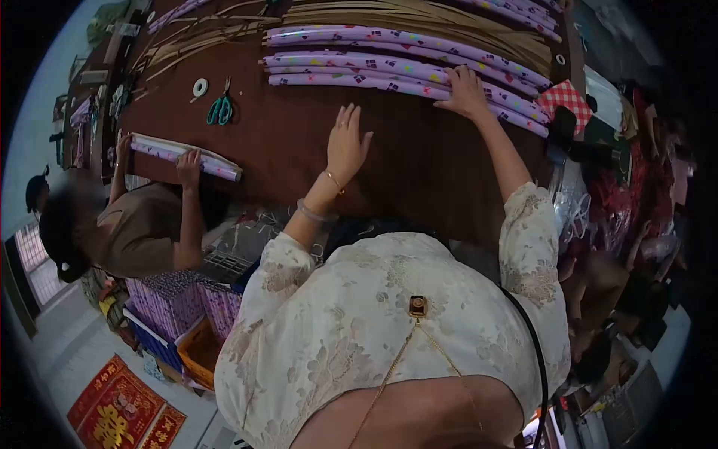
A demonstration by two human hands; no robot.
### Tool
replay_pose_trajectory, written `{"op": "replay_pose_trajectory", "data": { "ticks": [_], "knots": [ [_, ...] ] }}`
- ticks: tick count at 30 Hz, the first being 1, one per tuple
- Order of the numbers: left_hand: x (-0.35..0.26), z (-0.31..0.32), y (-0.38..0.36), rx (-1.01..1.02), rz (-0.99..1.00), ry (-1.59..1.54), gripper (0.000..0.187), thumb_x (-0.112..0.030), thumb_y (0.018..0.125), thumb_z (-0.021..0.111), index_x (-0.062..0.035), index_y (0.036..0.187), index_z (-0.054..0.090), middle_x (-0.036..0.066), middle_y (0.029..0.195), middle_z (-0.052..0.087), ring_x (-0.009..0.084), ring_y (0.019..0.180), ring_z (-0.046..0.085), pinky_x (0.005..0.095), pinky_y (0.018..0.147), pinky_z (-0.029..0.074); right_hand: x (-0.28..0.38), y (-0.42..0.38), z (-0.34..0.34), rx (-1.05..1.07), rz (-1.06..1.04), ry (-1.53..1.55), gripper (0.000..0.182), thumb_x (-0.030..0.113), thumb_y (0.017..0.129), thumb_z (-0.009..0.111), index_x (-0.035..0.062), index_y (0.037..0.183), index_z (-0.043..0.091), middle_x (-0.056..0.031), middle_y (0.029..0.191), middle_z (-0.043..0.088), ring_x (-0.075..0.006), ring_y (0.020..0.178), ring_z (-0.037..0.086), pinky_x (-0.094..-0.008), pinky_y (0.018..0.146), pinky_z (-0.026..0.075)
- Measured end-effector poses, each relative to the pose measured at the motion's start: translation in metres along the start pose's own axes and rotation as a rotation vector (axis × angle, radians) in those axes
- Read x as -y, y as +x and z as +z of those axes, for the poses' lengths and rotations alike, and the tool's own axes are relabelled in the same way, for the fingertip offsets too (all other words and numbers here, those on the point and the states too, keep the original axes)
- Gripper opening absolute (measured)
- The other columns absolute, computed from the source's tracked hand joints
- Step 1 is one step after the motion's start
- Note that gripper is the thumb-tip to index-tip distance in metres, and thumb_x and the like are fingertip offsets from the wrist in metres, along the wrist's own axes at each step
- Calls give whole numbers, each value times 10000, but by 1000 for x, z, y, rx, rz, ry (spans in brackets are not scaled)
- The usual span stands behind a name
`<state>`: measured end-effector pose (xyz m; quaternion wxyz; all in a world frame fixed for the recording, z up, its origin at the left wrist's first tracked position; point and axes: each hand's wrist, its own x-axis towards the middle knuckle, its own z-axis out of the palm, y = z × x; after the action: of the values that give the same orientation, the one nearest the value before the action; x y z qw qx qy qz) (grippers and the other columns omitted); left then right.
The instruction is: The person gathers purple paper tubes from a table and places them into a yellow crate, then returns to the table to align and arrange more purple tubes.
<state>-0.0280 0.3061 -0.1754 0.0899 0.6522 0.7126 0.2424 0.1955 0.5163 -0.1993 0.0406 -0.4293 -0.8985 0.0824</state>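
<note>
My left hand (347, 144) hovers over the brown tabletop (292, 142), fingers stretched out and nothing in them. My right hand (467, 93) lies across the nearest rolls of purple patterned wrapping paper (359, 80). Its thumb is on the near side of a roll and its fingers bend over the far side. Several such rolls lie side by side along the table, the upper ones (336, 35) farther from me. The palm hides part of the rolls under it.
Teal-handled scissors (220, 111) and a white tape roll (200, 88) lie to the left. Brown strips (419, 16) cover the far side. At left a co-worker (149, 232) holds a purple paper roll (183, 156). A red checked cloth (565, 103) lies at the right edge.
</note>
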Motion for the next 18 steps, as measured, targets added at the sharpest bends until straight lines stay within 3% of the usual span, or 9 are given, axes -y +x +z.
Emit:
{"op": "replay_pose_trajectory", "data": {
  "ticks": [3,5,9,13,14,18],
  "knots": [
    [26,0,58,9,85,244,691,-242,737,644,8,1283,303,184,1337,312,343,1248,278,408,1004,275,14,-27,16,-134,-53,-30,694,335,622,726,109,1201,417,-95,1085,436,-281,1009,428,-385,851,357],
    [44,4,72,-17,146,240,720,-288,717,660,-21,1291,318,146,1346,314,324,1248,281,426,984,283,23,-41,16,-161,-51,-18,664,324,637,718,109,1191,421,-97,1087,437,-278,1005,434,-385,846,359],
    [68,12,68,41,227,262,646,-325,765,601,-110,1309,328,108,1358,307,307,1251,284,437,977,283,36,-59,5,-186,-53,49,545,318,687,690,91,1128,464,-100,1040,450,-275,988,446,-396,831,371],
    [78,20,61,17,274,231,488,-262,767,600,-126,1210,448,78,1249,438,267,1197,372,420,946,314,29,-65,13,-146,-71,101,452,250,685,687,94,1074,515,-75,989,487,-265,932,475,-372,799,378],
    [72,14,60,-50,304,185,406,-213,729,629,-117,1109,520,53,1129,522,252,1134,435,401,917,339,30,-67,12,-175,-97,144,412,232,685,684,99,1046,534,-70,960,495,-265,913,481,-368,787,382],
    [68,7,49,-54,307,123,357,-170,683,652,-117,1022,556,38,1015,561,238,1035,492,380,867,368,42,-80,4,-168,-49,238,337,199,700,674,126,1004,546,-69,910,486,-263,889,482,-371,787,380]
  ]
}}
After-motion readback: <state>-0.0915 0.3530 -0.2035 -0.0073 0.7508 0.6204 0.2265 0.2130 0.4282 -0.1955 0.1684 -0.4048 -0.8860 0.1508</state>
